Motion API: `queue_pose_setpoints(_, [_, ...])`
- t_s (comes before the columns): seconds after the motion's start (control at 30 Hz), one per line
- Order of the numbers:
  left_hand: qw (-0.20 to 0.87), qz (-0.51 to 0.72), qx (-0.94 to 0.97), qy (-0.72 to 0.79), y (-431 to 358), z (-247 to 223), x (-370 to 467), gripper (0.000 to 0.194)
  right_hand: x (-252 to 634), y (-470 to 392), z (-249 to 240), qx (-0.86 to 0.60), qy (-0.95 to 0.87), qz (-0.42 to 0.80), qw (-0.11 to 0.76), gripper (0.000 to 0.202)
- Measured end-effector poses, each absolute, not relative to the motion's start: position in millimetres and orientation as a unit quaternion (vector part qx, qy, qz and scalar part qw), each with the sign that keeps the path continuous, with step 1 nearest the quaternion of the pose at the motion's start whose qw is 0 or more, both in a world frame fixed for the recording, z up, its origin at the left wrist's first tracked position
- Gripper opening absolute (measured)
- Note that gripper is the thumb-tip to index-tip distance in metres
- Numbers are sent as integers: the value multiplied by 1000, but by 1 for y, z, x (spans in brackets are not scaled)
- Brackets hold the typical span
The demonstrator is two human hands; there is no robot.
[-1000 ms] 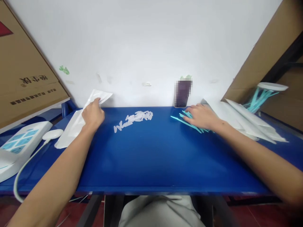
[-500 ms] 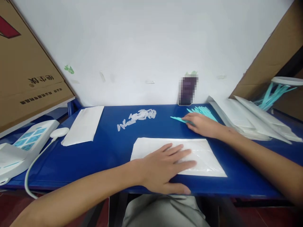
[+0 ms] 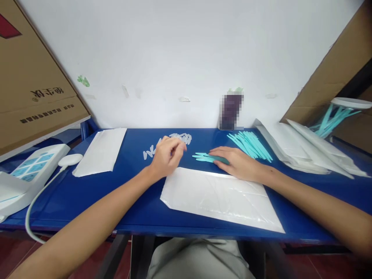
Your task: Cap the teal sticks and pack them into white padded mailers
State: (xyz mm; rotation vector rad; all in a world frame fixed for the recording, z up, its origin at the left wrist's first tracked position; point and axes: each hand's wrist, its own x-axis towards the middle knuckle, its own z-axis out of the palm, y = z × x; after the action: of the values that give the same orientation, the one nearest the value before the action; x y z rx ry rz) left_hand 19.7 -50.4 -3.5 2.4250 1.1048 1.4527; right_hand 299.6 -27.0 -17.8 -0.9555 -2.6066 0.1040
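My right hand (image 3: 236,159) lies low over the blue table with its fingers closed on a few thin teal sticks (image 3: 203,157), whose ends stick out to the left. My left hand (image 3: 167,155) is curled, thumb against the fingers, in front of a scatter of small whitish translucent strips (image 3: 186,137). Whatever its fingertips may hold is hidden. Below both hands a flat white plastic packet (image 3: 221,197) lies at a slant on the table. A larger pile of teal sticks (image 3: 250,144) sits beyond my right hand.
A folded white packet (image 3: 101,151) lies on the left, beside a power strip (image 3: 43,166) and a white puck with a cable (image 3: 70,160). White bags (image 3: 302,151) and a clear container (image 3: 337,116) of teal sticks stand right. A phone (image 3: 231,111) leans against the wall.
My left hand has lifted off the packet, moved up and left, and curled. My right hand has drawn the teal sticks leftward from the pile. The packet has turned slightly.
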Motion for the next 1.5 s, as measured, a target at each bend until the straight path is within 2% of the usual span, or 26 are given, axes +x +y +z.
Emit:
queue_pose_setpoints(0.07, [106, 452, 789, 402, -37, -8, 9, 18, 303, -24, -18, -349, -921, 26, 174, 37])
queue_pose_setpoints(0.13, [126, 402, 808, 411, -28, -11, 4, 21, 306, -22, -18, -344, -923, 27, 173, 35])
queue_pose_setpoints(0.27, [100, 285, 874, 380, -24, -14, 5, 28, 304, -22, -19, -328, -928, 21, 178, 34])
queue_pose_setpoints(0.5, [74, 227, 900, 365, -29, -15, 10, 37, 296, -30, -14, -319, -936, -21, 149, 41])
queue_pose_setpoints(0.6, [80, 188, 905, 374, -30, -17, 11, 42, 302, -27, -7, -388, -908, -65, 143, 46])
queue_pose_setpoints(0.7, [89, 142, 905, 390, -31, -17, 9, 51, 317, -19, -2, -493, -854, -129, 103, 44])
queue_pose_setpoints(0.8, [91, 113, 908, 392, -34, -14, 7, 54, 329, -12, -4, -535, -835, -120, 45, 39])
queue_pose_setpoints(0.9, [97, 86, 913, 386, -37, -10, 6, 54, 332, -8, -9, -532, -842, -87, 26, 43])
queue_pose_setpoints(1.13, [128, 58, 902, 408, -37, -3, 5, 60, 319, -10, -11, -430, -898, -8, 93, 55])
queue_pose_setpoints(1.33, [167, 136, 898, 384, -33, -9, 6, 51, 316, -15, -8, -371, -915, 67, 144, 44])
queue_pose_setpoints(1.5, [141, 198, 897, 369, -28, -17, 10, 43, 313, -19, -8, -353, -900, 149, 209, 33])
